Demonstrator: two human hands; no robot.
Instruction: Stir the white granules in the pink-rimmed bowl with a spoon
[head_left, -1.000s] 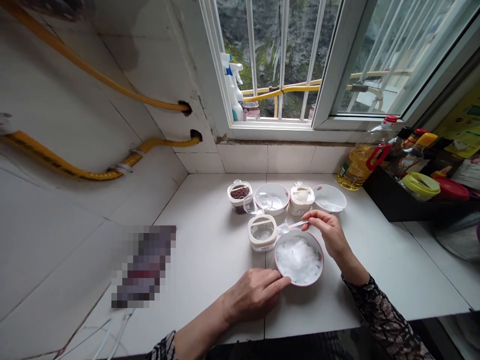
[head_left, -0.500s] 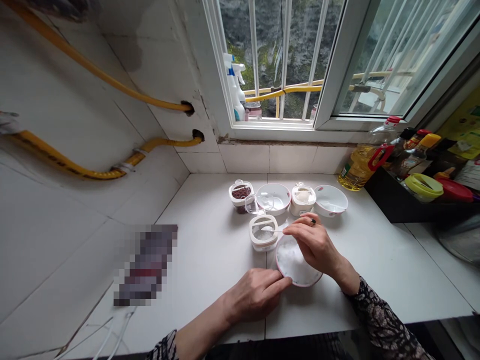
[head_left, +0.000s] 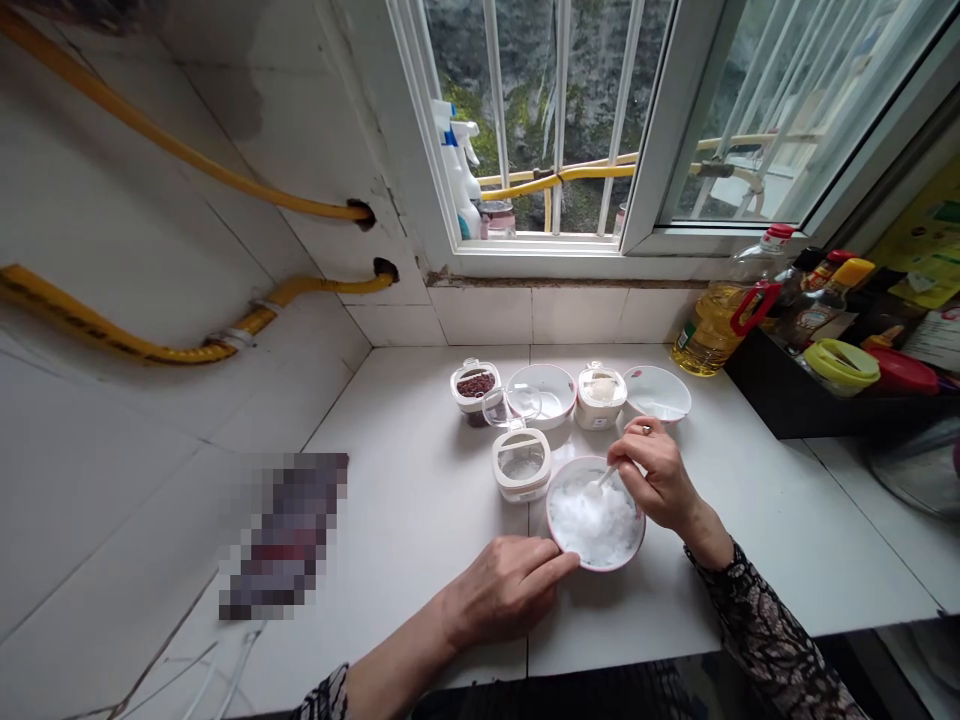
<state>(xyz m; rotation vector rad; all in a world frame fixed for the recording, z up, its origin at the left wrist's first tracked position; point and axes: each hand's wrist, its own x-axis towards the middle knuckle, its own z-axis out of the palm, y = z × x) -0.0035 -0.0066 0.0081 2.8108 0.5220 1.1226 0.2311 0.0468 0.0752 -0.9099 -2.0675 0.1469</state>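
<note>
A white table (head_left: 420, 480) stood beneath a barred window (head_left: 540, 264), in the corner of a tiled room. At the centre, the grip of the right hand (head_left: 654, 475) was pinched narrowly on the handle of a white spoon (head_left: 606, 477), whose tip dipped into loose white contents (head_left: 596, 528). These lay in the nearest bowl (head_left: 604, 569), which stood upright on the table. The left hand (head_left: 508, 590) held that bowl at its near left side, the thumb at the rim and the other fingers partly hidden.

Just left of the bowl stood an open jar (head_left: 523, 492), its clear lid (head_left: 511, 408) swung up on the far side. Behind these, a row ran from left to right: a jar of dark red grains (head_left: 475, 384), a second bowl (head_left: 561, 398), a jar of pale contents (head_left: 602, 412) and a third bowl (head_left: 658, 390).

Farther right, a bottle of yellow oil (head_left: 712, 325) stood beside a black box (head_left: 772, 400) of bottles and tubs. Well to the left lay a dark object (head_left: 285, 540), obscured by pixelation; above it, yellow hoses (head_left: 187, 165) crossed the wall. Spray bottles (head_left: 460, 190) stood at the window.
</note>
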